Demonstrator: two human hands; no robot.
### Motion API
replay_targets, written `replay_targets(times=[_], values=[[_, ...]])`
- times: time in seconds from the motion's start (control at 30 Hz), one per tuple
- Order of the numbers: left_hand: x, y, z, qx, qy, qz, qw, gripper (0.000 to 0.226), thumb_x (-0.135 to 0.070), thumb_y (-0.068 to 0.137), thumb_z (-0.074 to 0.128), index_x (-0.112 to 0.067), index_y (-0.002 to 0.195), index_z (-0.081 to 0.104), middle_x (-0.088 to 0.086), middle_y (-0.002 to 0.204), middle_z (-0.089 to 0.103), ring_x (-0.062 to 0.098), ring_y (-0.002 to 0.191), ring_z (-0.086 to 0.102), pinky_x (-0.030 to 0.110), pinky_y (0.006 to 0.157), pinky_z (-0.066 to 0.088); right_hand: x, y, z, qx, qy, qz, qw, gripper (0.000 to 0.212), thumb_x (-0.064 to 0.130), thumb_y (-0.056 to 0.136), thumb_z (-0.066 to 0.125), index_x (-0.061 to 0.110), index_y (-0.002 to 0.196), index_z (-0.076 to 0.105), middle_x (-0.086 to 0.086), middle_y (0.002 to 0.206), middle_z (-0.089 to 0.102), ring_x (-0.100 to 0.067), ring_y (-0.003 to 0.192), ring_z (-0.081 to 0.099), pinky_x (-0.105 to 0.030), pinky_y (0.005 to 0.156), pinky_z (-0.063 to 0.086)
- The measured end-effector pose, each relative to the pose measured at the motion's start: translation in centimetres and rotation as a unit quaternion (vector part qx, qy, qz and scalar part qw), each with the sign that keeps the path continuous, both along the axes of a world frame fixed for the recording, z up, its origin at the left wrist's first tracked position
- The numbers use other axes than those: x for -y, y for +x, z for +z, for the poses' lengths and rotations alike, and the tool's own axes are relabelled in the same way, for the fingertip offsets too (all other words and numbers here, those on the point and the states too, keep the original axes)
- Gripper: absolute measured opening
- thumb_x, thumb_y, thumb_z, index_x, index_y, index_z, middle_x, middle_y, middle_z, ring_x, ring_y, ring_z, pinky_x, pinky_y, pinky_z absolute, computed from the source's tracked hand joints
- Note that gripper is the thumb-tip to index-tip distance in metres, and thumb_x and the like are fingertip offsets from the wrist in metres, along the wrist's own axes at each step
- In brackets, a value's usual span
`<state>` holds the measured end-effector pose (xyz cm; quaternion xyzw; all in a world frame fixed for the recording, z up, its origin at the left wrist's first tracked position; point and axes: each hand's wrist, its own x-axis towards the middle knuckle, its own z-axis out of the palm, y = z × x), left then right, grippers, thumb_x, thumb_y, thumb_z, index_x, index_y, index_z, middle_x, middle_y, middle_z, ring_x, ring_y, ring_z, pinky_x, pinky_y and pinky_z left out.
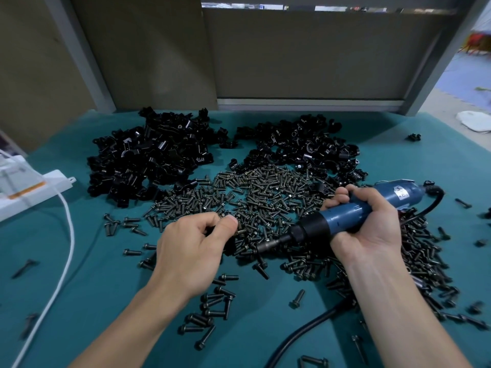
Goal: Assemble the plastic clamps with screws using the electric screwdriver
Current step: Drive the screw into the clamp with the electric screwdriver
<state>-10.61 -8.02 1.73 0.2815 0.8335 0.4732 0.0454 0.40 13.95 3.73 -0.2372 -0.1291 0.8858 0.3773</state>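
Teal, seemingly matted table (93, 261): screws (265, 192), clamps (151, 155)

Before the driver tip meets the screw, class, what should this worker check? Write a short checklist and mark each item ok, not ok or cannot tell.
1. Right hand grips the electric screwdriver around its body: ok.
2. Left hand pinches a small part at its fingertips: ok.
3. The small part is a clamp with its screw set in: cannot tell, the fingers hide most of it.
4. Driver tip seated on the small part: not ok, it points toward the left hand with a gap between them.
5. Screw pile and clamp piles lie on the mat ahead of both hands: ok.
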Motion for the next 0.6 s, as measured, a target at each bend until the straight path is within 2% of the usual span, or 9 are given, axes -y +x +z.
replay_targets(times=[0.23, 0.4, 0.5, 0.6], values=[[-0.18, -0.03, 0.01, -0.005, -0.006, 0.036, 0.999, 0.056, -0.057, 0.09, 0.053, -0.021, 0.05, 0.037, -0.011, 0.042, 0.026, 0.012, 0.042, 0.027, 0.031, 0.057, 0.03, 0.09, 0.01, -0.02, 0.014, -0.004, 0.009, 1.0, 0.01, 0.001, 0.087, 0.06, 0.009, 0.088, 0.054, -0.006, 0.073, 0.06, -0.013, 0.057, 0.054, -0.026, 0.063, 0.05], [-0.12, -0.17, -0.12, 0.007, 0.016, 0.044, 0.999, 0.057, -0.065, 0.089, 0.058, -0.025, 0.05, 0.044, -0.013, 0.041, 0.031, 0.01, 0.041, 0.032, 0.032, 0.058, 0.034, 0.32, -0.13, 0.04, 0.046, 0.002, 0.012, 0.999, 0.018, 0.002, 0.085, 0.063, 0.01, 0.096, 0.051, -0.007, 0.076, 0.062, -0.014, 0.06, 0.056, -0.027, 0.074, 0.051], [-0.09, -0.37, -0.18, 0.014, 0.017, 0.048, 0.999, 0.056, -0.078, 0.074, 0.055, -0.024, 0.058, 0.055, -0.011, 0.043, 0.038, 0.009, 0.042, 0.035, 0.03, 0.058, 0.034, 0.55, 0.03, 0.33, 0.052, 0.016, 0.018, 0.998, 0.018, 0.005, 0.083, 0.06, 0.009, 0.099, 0.053, -0.013, 0.089, 0.063, -0.02, 0.068, 0.063, -0.033, 0.081, 0.057], [-0.01, -0.48, -0.29, 0.013, 0.014, 0.051, 0.998, 0.062, -0.084, 0.069, 0.054, -0.023, 0.068, 0.06, -0.009, 0.043, 0.04, 0.008, 0.042, 0.035, 0.028, 0.052, 0.034, 0.74, -0.03, 0.29, 0.075, 0.041, 0.034, 0.996, 0.041, 0.0, 0.084, 0.054, 0.01, 0.124, 0.05, -0.02, 0.103, 0.063, -0.029, 0.082, 0.072, -0.049, 0.09, 0.059]])
